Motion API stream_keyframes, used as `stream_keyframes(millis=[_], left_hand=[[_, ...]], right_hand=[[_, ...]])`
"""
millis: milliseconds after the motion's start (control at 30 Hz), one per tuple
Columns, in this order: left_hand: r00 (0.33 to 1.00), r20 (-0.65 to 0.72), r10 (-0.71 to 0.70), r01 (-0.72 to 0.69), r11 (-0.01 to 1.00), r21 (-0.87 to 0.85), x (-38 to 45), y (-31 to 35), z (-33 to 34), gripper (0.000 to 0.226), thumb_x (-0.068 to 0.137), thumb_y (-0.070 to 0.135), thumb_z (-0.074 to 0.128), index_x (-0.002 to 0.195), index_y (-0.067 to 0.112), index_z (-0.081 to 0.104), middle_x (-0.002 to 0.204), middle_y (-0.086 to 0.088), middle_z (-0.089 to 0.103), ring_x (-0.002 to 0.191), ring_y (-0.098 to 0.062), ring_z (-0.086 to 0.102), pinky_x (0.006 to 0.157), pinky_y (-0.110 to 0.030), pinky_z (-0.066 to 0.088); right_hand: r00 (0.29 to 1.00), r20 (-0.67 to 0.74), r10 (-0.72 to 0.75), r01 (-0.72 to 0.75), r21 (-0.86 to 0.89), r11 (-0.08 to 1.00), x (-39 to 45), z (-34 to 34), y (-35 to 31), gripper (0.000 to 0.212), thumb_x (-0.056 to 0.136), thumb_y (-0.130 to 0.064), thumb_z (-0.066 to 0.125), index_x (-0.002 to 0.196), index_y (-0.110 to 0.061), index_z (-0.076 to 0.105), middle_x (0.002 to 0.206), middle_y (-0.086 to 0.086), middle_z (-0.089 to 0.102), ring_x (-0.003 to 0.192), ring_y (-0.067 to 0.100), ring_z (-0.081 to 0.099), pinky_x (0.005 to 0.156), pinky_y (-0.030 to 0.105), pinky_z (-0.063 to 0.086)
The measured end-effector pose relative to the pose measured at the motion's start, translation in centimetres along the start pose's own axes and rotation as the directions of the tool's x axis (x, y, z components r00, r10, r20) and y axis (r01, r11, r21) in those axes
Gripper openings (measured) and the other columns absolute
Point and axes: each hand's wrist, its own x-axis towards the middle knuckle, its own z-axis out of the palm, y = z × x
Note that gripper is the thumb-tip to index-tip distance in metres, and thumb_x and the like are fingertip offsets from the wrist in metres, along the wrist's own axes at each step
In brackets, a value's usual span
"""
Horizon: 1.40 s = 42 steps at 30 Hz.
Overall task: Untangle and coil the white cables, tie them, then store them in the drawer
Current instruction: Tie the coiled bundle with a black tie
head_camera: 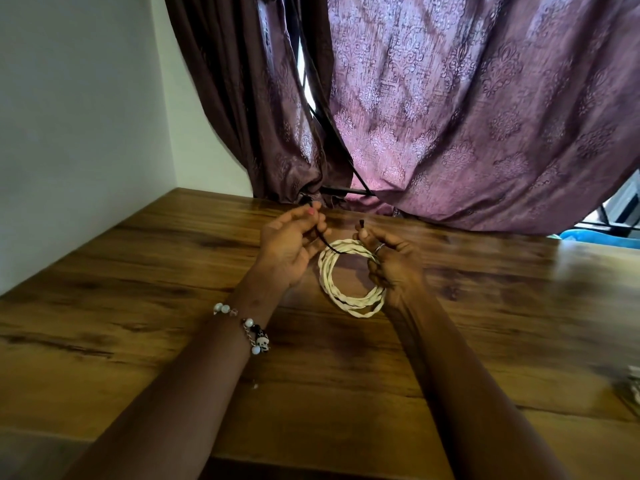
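A white twisted cable (pixel 349 299) is wound into a round coil and held just above the wooden table (pixel 138 278). A thin black tie (pixel 329 244) crosses the top of the coil. My left hand (pixel 291 244) pinches one end of the tie, which sticks up near the curtain. My right hand (pixel 391 261) grips the coil's right side and pinches the tie's other end between thumb and forefinger. No drawer is in view.
A purple patterned curtain (pixel 467 116) hangs over the table's far edge, with a dark cord (pixel 332 133) running down its gap. A white wall (pixel 79 116) stands at the left. Something pale and blurred (pixel 632 386) lies at the table's right edge.
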Motion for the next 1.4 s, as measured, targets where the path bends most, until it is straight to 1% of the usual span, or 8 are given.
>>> stream_keyframes(millis=[133,233,467,600,800,967,1233,1400], left_hand=[[0.995,0.069,0.066,-0.084,0.949,0.303,0.0,-1.3,0.1,0.010,0.089,-0.001,0.058,0.084,-0.001,0.067,0.055,-0.007,0.059,0.035,-0.004,0.038,0.035,-0.014,0.030],[0.986,0.115,0.117,-0.158,0.865,0.476,-0.4,-1.8,0.3,0.013,0.087,0.005,0.065,0.075,0.000,0.068,0.057,-0.009,0.060,0.034,-0.005,0.044,0.035,-0.013,0.032],[0.987,0.094,0.131,-0.162,0.813,0.559,-0.5,-1.6,0.2,0.018,0.091,0.008,0.060,0.076,0.000,0.065,0.063,-0.010,0.060,0.035,-0.002,0.045,0.037,-0.014,0.035],[0.994,0.084,0.069,-0.105,0.814,0.571,-0.1,-1.5,0.1,0.023,0.094,0.011,0.055,0.075,-0.001,0.060,0.068,-0.014,0.050,0.039,-0.009,0.036,0.035,-0.015,0.028],[0.991,0.073,0.113,-0.134,0.849,0.510,-0.9,-1.6,0.5,0.020,0.086,0.009,0.066,0.089,-0.011,0.066,0.044,0.002,0.056,0.031,-0.003,0.047,0.034,-0.008,0.030],[0.990,0.092,0.105,-0.138,0.847,0.513,-0.8,-1.8,0.5,0.022,0.092,0.010,0.059,0.072,-0.001,0.061,0.037,0.008,0.049,0.030,-0.001,0.041,0.034,-0.008,0.028],[0.980,0.132,0.151,-0.199,0.794,0.575,-0.6,-2.0,0.5,0.032,0.095,0.018,0.055,0.088,-0.012,0.062,0.073,-0.016,0.057,0.067,-0.024,0.052,0.062,-0.034,0.040],[0.969,0.137,0.205,-0.246,0.788,0.564,-0.7,-2.1,0.4,0.025,0.089,0.019,0.065,0.085,-0.005,0.068,0.080,-0.020,0.068,0.070,-0.024,0.060,0.066,-0.034,0.047]], right_hand=[[1.000,-0.007,-0.022,0.022,0.001,1.000,0.2,-0.1,0.3,0.025,0.088,0.001,0.059,0.113,0.002,0.064,0.077,0.012,0.061,0.027,-0.001,0.031,0.030,0.009,0.024],[0.999,-0.025,-0.040,0.039,-0.057,0.998,0.6,-0.4,0.7,0.015,0.088,-0.006,0.062,0.098,-0.011,0.072,0.055,0.004,0.052,0.028,0.002,0.026,0.032,0.010,0.021],[0.999,-0.036,-0.040,0.037,-0.059,0.998,0.4,-0.3,0.7,0.010,0.087,-0.010,0.064,0.095,-0.010,0.071,0.047,-0.003,0.048,0.029,0.002,0.022,0.032,0.010,0.018],[0.998,-0.036,-0.056,0.057,0.010,0.998,-0.1,0.0,0.0,0.016,0.088,-0.003,0.061,0.102,0.000,0.066,0.054,-0.005,0.058,0.031,-0.002,0.039,0.031,0.012,0.030],[0.998,-0.002,-0.070,0.070,-0.001,0.998,-0.5,0.2,-0.3,0.023,0.090,0.001,0.057,0.112,0.004,0.062,0.044,-0.011,0.056,0.030,-0.003,0.042,0.033,0.010,0.032],[0.996,-0.036,-0.083,0.081,-0.049,0.996,0.2,-0.3,0.3,0.027,0.088,-0.006,0.062,0.113,0.003,0.065,0.050,-0.011,0.057,0.031,-0.002,0.036,0.032,0.012,0.028],[0.995,-0.009,-0.102,0.102,-0.024,0.995,-0.1,0.0,-0.1,0.023,0.089,-0.002,0.060,0.111,0.004,0.063,0.053,-0.010,0.059,0.033,-0.003,0.042,0.035,0.009,0.031],[0.994,-0.008,-0.110,0.109,-0.051,0.993,0.3,-0.1,0.2,0.019,0.090,-0.005,0.059,0.107,0.001,0.065,0.050,-0.013,0.055,0.032,-0.003,0.038,0.033,0.010,0.028]])
